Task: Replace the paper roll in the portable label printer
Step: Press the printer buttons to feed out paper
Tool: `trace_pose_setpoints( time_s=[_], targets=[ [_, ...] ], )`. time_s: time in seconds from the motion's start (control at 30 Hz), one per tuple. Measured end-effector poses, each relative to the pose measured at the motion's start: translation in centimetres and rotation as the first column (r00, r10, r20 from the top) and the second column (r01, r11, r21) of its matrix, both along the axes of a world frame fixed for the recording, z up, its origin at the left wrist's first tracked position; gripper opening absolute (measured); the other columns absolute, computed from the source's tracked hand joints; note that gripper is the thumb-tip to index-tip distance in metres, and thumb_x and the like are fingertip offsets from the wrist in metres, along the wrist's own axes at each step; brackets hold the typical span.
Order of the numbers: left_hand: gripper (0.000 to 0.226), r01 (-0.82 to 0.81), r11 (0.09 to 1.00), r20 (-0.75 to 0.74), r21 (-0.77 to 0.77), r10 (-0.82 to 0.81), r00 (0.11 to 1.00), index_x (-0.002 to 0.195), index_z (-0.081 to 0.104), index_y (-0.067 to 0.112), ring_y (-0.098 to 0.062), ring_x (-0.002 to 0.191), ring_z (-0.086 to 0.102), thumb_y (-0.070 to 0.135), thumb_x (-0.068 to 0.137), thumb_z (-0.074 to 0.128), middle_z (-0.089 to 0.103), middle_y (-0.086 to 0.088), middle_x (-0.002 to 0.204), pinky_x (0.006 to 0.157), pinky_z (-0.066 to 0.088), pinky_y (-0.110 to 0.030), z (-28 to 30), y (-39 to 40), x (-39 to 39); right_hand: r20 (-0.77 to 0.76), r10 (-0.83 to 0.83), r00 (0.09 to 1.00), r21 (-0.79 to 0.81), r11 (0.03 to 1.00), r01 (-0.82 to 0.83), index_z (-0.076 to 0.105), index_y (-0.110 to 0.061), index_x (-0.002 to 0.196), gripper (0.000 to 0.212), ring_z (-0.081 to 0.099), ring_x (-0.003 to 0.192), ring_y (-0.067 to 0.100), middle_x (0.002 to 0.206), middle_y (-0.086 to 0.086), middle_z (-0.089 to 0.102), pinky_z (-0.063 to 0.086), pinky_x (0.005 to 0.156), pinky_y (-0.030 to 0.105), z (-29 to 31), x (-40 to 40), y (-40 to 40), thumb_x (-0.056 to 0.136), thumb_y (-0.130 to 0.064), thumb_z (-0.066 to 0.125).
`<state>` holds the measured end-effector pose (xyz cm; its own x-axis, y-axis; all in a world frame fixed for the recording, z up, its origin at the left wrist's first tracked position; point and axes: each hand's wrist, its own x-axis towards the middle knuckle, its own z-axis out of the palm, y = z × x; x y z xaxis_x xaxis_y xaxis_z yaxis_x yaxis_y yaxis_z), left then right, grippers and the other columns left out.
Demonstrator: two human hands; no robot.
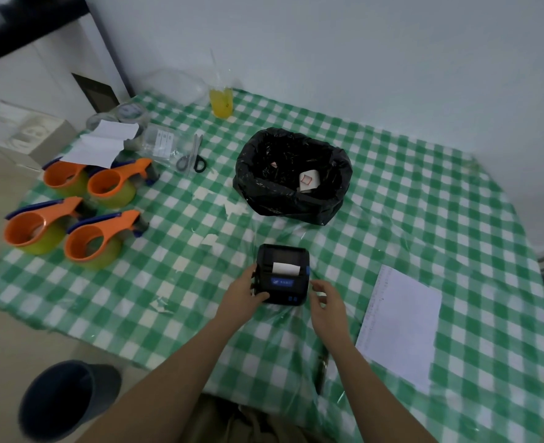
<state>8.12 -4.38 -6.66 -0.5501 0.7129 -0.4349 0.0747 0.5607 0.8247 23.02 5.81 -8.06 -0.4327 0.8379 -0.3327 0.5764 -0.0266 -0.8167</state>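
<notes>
**A:** What are the fingers doing?

**B:** The left hand (243, 294) grips the left side of the black label printer (282, 274), thumb on its top. The right hand (326, 303) hangs just beside the printer's right edge, fingers loosely curled and gripping nothing.

**A:** Any writing?

**B:** A blue label on the printer's lid, too blurred to read. White paper (284, 269) shows at the slot above it.

**A:** And farther out?

**B:** Beyond the fingers, a black bag (291, 177) holds a white roll (309, 180). Left, four orange tape dispensers (82, 212) and scissors (191, 158); right, a white sheet (400, 324). All rest on a green checked tablecloth (424, 203).
</notes>
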Motion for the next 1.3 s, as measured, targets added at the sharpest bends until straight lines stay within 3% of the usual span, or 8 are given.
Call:
trace_pose_setpoints(
  time_s=[0.27,0.7,1.3],
  targets=[
    [0.069,0.051,0.998,-0.081,-0.035,-0.054,0.995,0.138,0.034,0.021,-0.029,0.116,0.057,0.007,0.080,0.067,0.059,-0.008,0.130,0.098,0.048,-0.050,-0.67,0.08,-0.26,0.043,0.040,0.998,-0.008,0.999,-0.040,0.055,-0.013,0.121,0.030,0.054,0.097,0.018,0.124,0.009,0.058,0.044,0.085,0.028,-0.10,0.07,0.12,0.093,-0.009,0.048],
    [0.064,0.040,0.995,-0.143,-0.088,-0.052,0.988,0.132,0.039,0.016,-0.028,0.107,0.063,0.009,0.076,0.071,0.066,-0.012,0.116,0.092,0.051,-0.044,-0.94,0.29,-0.35,0.033,0.020,0.999,-0.047,0.999,-0.019,0.054,-0.014,0.121,0.029,0.057,0.090,0.020,0.120,0.009,0.059,0.045,0.077,0.030,-0.55,-0.10,0.28,0.093,-0.010,0.048],
    [0.064,0.045,0.994,-0.145,-0.099,-0.060,0.988,0.131,0.038,0.015,-0.027,0.107,0.063,0.010,0.077,0.070,0.065,-0.012,0.120,0.091,0.051,-0.040,-0.85,0.37,-0.33,0.033,0.030,0.999,-0.051,0.998,-0.028,0.053,-0.017,0.120,0.032,0.059,0.091,0.021,0.120,0.008,0.058,0.051,0.079,0.036,-0.85,0.15,-0.15,0.091,-0.006,0.048]
  ],
)
